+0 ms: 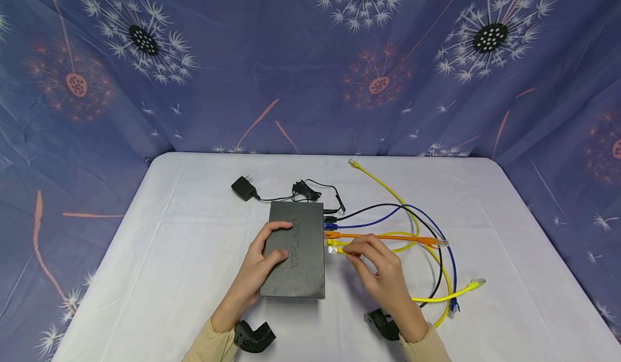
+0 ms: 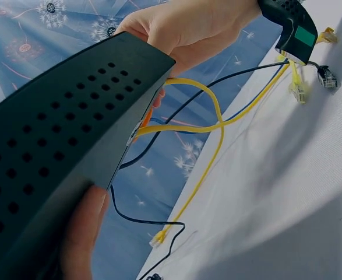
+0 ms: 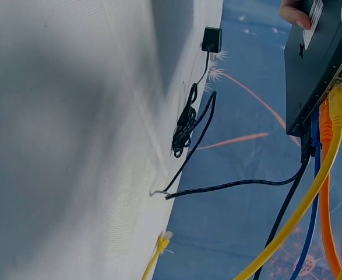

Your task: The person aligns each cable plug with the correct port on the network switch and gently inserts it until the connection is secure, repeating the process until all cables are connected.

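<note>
A dark TP-LINK network switch point(image 1: 305, 278) is raised off the table, its port side facing right. My left hand point(image 1: 257, 267) grips it from the left, with two digits on top; in the right wrist view, fingertips point(image 3: 297, 16) touch its underside. My right hand point(image 1: 380, 270) pinches a yellow Ethernet cable by its clear-tipped plug point(image 1: 336, 250), close to the ports. Whether the tip has entered a port I cannot tell. Black, blue, orange point(image 3: 326, 125) and yellow point(image 3: 337, 105) cables are plugged in farther along that side, beside the power lead.
A black power adapter point(image 1: 244, 188) and its bundled cord point(image 1: 305, 190) lie behind the switch. Loose yellow point(image 1: 477, 282), blue point(image 1: 454, 307) and orange point(image 1: 439, 241) cable ends spread to the right. Black wrist mounts point(image 1: 254, 337) sit at both wrists. A patterned curtain point(image 1: 271, 54) hangs behind the white table point(image 1: 160, 243).
</note>
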Tool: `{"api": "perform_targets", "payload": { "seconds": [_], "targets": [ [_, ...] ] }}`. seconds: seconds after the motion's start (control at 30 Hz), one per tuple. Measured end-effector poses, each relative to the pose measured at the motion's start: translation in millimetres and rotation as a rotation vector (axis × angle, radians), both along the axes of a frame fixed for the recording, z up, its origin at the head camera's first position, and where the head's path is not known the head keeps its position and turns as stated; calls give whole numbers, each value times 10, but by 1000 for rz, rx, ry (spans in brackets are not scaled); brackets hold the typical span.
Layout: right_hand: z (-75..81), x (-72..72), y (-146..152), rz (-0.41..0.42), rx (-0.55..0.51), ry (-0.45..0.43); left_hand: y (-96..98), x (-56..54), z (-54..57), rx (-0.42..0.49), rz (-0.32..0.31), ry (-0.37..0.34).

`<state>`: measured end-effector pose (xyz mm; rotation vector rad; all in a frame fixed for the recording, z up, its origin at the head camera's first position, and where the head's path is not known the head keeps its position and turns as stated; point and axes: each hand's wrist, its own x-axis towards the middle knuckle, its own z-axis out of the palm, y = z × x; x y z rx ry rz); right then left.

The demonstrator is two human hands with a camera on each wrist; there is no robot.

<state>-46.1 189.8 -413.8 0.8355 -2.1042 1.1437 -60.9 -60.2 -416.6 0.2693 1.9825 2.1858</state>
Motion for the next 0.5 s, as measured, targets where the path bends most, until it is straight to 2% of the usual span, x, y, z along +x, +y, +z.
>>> {"api": "perform_targets", "payload": {
  "seconds": [0.2,0.5],
  "targets": [
    [-14,-7,-11,31,-1,2,-2,3,7,12,-7,-8],
    [-12,-8,-22,34,13,5,0,8,27,28,-14,-13]
  ]
}}
